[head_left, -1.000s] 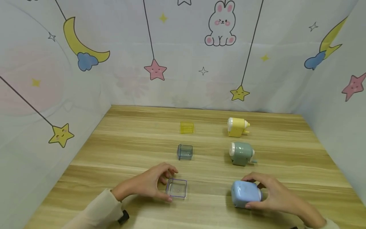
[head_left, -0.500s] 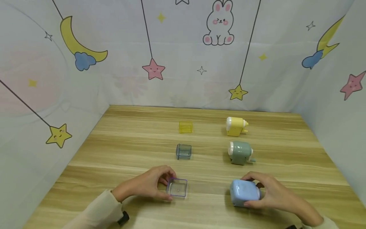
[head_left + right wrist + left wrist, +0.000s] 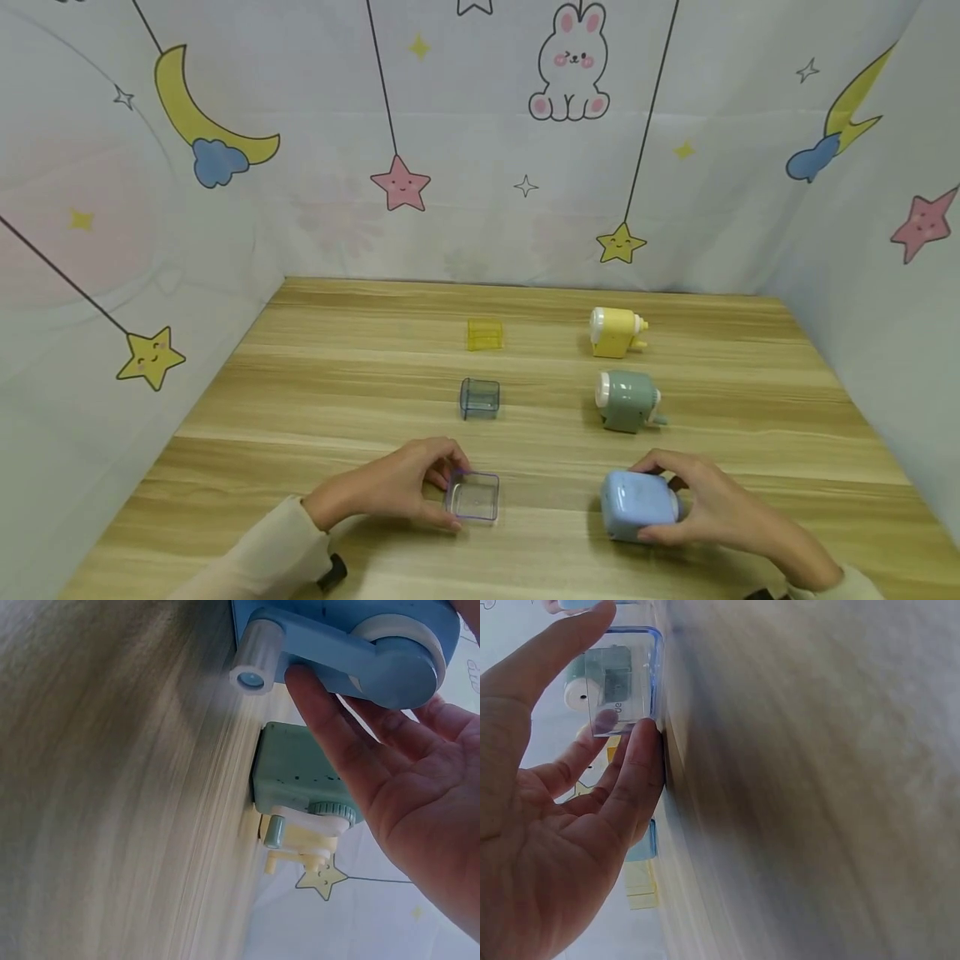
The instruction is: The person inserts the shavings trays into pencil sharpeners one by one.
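Note:
My left hand [image 3: 405,487] pinches a clear plastic shavings drawer [image 3: 474,497] with a purple-blue rim, thumb on the near side and fingers on the far side. In the left wrist view the drawer [image 3: 622,682] stands low at the wooden tabletop. My right hand [image 3: 716,508] grips a blue crank pencil sharpener [image 3: 637,504], thumb in front and fingers behind. Its crank [image 3: 322,641] with a clear knob faces the right wrist camera. A gap of tabletop lies between drawer and sharpener.
Farther back stand a green crank sharpener [image 3: 628,402] and a yellow one [image 3: 613,333]. To their left lie a blue-grey clear drawer [image 3: 480,399] and a yellow clear drawer [image 3: 484,335]. A printed cloth [image 3: 480,233] walls the table [image 3: 337,350] at the back and sides.
My left fingers have closed in on the clear drawer, and it has shifted slightly right toward the blue sharpener. My right hand keeps its grip, nearly still. The head view has turned a little.

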{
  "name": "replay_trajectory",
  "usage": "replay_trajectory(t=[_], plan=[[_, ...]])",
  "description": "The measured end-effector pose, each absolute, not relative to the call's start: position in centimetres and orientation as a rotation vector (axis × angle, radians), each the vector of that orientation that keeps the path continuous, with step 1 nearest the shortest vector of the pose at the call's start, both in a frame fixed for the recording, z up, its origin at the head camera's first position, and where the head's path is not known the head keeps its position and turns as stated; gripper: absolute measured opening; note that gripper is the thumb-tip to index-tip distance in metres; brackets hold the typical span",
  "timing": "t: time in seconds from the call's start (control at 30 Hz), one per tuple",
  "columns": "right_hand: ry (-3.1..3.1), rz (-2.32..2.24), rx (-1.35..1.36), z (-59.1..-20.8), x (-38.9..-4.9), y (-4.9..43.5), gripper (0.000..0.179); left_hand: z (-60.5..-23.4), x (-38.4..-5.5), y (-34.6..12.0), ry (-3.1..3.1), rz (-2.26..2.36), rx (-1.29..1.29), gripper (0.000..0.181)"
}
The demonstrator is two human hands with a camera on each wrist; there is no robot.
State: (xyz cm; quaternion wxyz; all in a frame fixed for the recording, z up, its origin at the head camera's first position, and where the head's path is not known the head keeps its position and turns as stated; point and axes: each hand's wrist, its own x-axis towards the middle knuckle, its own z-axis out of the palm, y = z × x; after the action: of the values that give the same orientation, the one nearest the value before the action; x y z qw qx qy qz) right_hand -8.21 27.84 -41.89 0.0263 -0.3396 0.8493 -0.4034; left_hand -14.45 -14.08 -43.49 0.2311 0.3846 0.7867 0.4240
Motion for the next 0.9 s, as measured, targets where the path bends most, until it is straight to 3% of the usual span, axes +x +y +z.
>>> replay_trajectory(t=[0.9], plan=[[2.592,-1.282,-1.084,-42.1,-8.4,27.8,0.051,-43.4,-14.1,-11.6,2.147,1.161,1.025,0.057]])
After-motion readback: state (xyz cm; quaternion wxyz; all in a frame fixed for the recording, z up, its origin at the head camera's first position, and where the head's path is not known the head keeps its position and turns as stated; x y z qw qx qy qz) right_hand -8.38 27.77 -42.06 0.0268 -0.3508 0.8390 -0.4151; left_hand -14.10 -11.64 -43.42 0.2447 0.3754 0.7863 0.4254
